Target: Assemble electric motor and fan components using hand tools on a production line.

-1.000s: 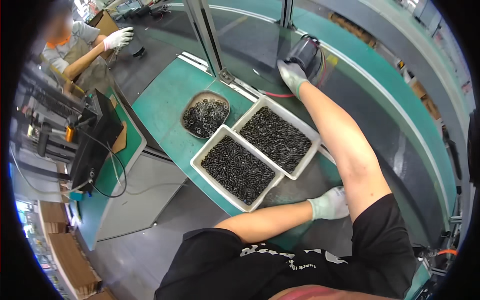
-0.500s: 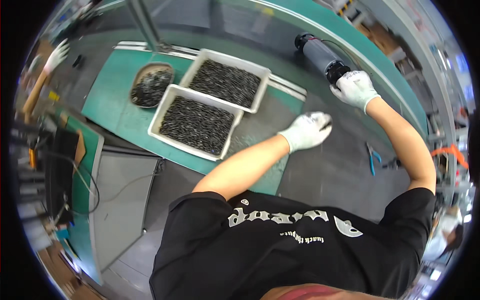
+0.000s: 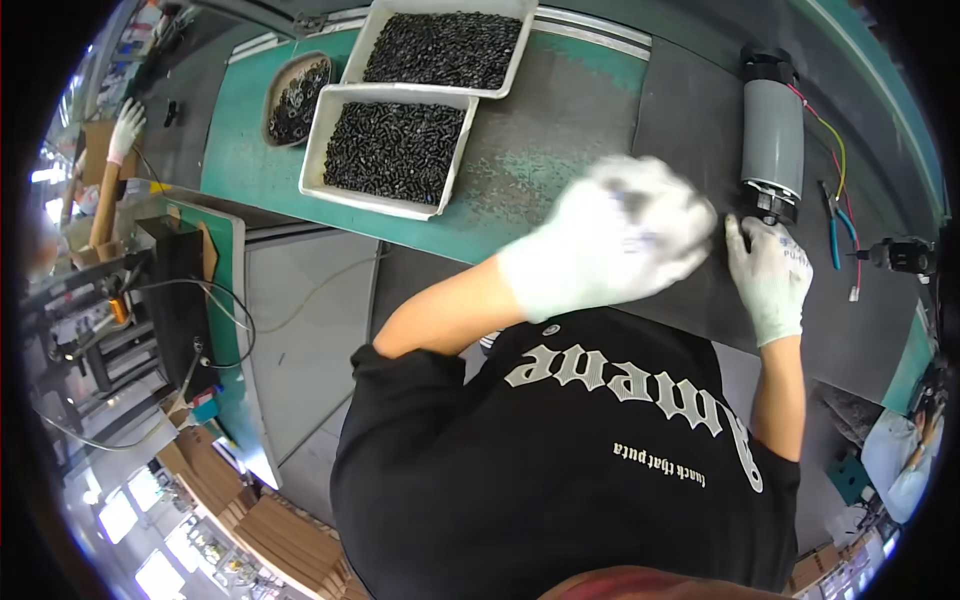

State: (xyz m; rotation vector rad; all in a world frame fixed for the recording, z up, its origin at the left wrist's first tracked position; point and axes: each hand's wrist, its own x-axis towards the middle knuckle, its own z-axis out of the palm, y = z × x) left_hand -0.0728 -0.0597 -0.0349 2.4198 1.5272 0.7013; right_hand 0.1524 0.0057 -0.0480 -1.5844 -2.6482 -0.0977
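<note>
A grey cylindrical motor (image 3: pixel 773 135) with black ends lies on the dark worktop at the right. My gloved right hand (image 3: pixel 775 275) is at its near end, fingers curled against the black end cap and shaft. My gloved left hand (image 3: pixel 615 235) is raised over the worktop left of the motor, close to the camera. Motion smears its fingers, so I cannot make out whether it holds anything. Red and yellow-green wires (image 3: pixel 832 130) run from the motor's far end along its right side.
Blue-handled pliers (image 3: pixel 836 240) and a black power tool (image 3: pixel 897 256) lie right of the motor. Two white trays (image 3: pixel 309 150) (image 3: pixel 524 50) and a smaller brown tray (image 3: pixel 268 105) hold black parts on the green bench. A co-worker's gloved hand (image 3: pixel 125 130) shows far left.
The view has shifted. The motor has turned from slanting to nearly upright in the picture, its near end closer to me with my right hand. My left hand has risen nearer the camera.
</note>
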